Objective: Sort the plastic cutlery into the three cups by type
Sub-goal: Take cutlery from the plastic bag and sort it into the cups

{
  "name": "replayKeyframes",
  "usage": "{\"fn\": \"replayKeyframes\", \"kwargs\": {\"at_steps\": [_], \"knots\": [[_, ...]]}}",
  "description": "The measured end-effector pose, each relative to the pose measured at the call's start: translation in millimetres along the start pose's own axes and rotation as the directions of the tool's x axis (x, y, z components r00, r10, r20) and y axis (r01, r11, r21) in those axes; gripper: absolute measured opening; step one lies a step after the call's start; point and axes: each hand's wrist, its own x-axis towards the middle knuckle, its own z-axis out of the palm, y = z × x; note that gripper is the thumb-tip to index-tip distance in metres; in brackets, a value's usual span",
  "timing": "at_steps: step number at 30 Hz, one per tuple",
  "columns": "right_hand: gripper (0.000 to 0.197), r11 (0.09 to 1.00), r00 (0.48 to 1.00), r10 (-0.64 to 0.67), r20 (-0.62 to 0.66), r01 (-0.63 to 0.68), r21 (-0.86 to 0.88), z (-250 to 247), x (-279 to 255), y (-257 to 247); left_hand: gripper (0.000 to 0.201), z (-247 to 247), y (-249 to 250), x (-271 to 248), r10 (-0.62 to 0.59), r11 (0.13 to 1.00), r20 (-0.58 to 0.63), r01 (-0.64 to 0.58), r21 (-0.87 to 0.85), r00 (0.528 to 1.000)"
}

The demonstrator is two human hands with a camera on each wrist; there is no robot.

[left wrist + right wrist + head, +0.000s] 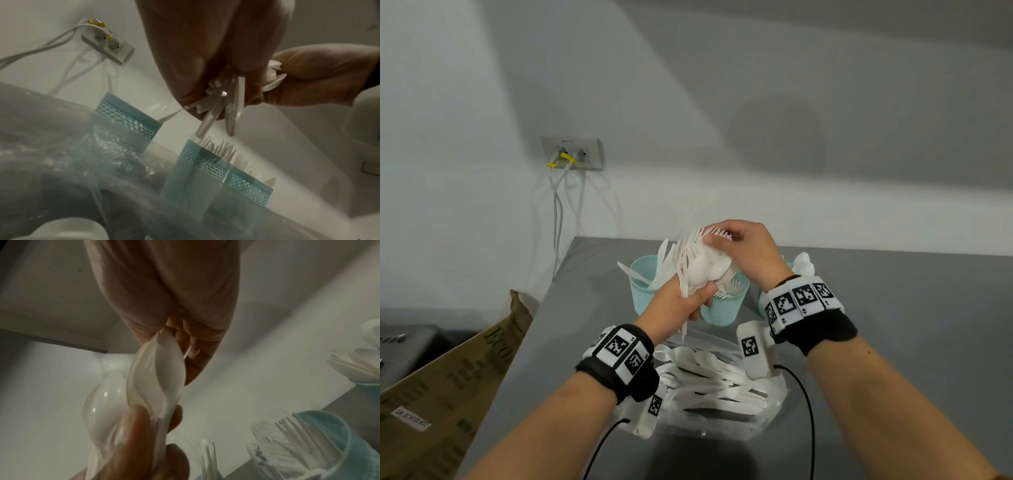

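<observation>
My left hand [677, 305] grips the handles of a bundle of white plastic cutlery [700, 265], spoons and forks mixed, held upright above the cups. My right hand [744, 246] curls over the bundle's top and pinches it at the fork tines and spoon bowls [158, 369]. Three teal mesh cups stand behind. The left cup [639, 291] holds knives, the middle cup [726, 308] holds forks. The right cup [763, 301], with spoons [804, 263], is mostly hidden by my right wrist. In the left wrist view the handles [230, 110] stick out below my left hand [205, 65].
A clear plastic bag of more white cutlery [709, 380] lies on the grey table [911, 308] just in front of the cups. A cardboard box [448, 377] stands left of the table. A wall socket [572, 154] with white cables is at the back left.
</observation>
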Motion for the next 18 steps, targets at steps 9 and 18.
{"fn": "replayKeyframes", "kwargs": {"at_steps": [9,18], "knots": [[0.030,0.984,0.971,0.130,0.201,-0.151,0.096,-16.0,-1.7,5.3,0.015,0.2,7.7,3.5,-0.032,0.999,0.135,0.034,-0.011,0.990],[0.027,0.997,0.996,0.060,0.063,-0.056,-0.061,-32.7,2.0,-1.3,0.017,-0.2,5.2,7.1,-0.071,0.996,0.163,0.062,0.065,0.984]]}}
